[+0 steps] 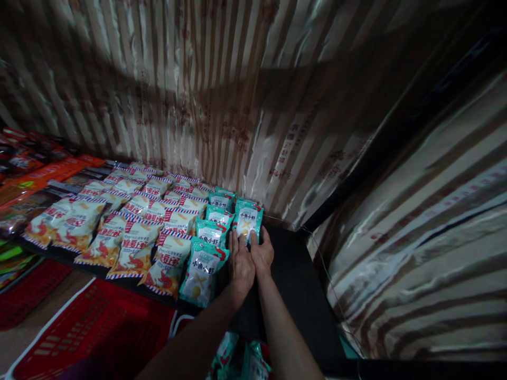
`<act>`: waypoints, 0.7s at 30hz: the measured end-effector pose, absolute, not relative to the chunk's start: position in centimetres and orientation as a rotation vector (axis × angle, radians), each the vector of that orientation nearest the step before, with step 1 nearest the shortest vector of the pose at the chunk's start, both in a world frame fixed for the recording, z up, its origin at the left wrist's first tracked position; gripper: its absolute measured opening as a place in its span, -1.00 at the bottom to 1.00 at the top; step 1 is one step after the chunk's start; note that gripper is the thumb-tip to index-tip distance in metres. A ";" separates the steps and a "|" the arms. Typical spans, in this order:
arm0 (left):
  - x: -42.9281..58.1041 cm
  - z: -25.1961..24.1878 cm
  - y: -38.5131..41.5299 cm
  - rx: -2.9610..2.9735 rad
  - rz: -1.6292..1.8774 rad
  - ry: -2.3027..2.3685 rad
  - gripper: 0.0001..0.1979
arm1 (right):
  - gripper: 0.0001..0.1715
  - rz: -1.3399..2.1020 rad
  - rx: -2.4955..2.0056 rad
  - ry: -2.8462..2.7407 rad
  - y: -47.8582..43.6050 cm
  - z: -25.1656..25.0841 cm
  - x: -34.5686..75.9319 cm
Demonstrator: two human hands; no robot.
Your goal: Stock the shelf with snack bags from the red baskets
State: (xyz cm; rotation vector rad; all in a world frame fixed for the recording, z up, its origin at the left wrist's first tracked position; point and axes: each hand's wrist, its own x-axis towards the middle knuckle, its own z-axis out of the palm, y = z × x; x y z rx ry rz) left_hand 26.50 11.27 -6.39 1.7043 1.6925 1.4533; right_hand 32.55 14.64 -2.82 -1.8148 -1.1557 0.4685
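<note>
Head-worn view, facing forward, angled down, near shelf (295, 287)

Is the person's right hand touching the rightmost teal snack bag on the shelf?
Touching. The head view shows the right hand with fingers against the lower part of the teal snack bag.

Rows of snack bags (138, 244) suggest a shop.

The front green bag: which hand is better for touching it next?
Probably the left hand. It is closer to the front green bag, while the right hand is on the left hand's far side. Both hands are at another green bag farther back.
</note>
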 end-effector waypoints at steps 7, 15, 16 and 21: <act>26.5 -6.7 11.7 1.634 1.383 1.684 -0.54 | -0.36 0.489 -1.857 -1.189 15.0 -2.4 32.0; 26.5 -7.0 11.9 1.626 1.388 1.669 -0.54 | -0.37 0.440 -1.934 -1.227 15.1 -2.5 31.9; 26.5 -7.1 11.9 1.626 1.393 1.666 -0.55 | -0.36 0.434 -1.944 -1.224 15.1 -2.5 31.9; 26.5 -7.2 12.1 1.607 1.429 1.653 -0.55 | -0.37 0.407 -1.959 -1.233 15.2 -2.7 31.9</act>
